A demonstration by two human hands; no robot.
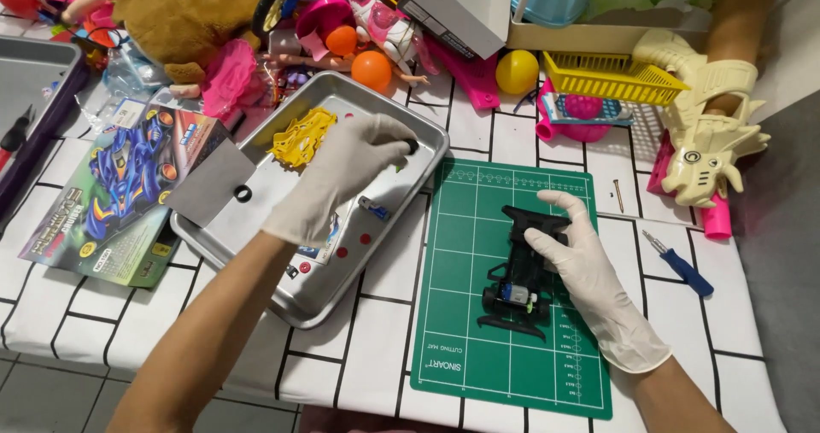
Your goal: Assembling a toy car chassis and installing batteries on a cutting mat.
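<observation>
Tabletop: one tray, one chassis, two orange balls.

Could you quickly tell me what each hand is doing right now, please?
Left hand: over the metal tray, fingertips pinched on a small black part.
Right hand: open, resting on the black toy car chassis.

Car chassis: black toy car frame, small motor showing at its near end, it lies flat on the green cutting mat under my right hand.
Small black part: round, pinched in my left fingertips above the metal tray.
</observation>
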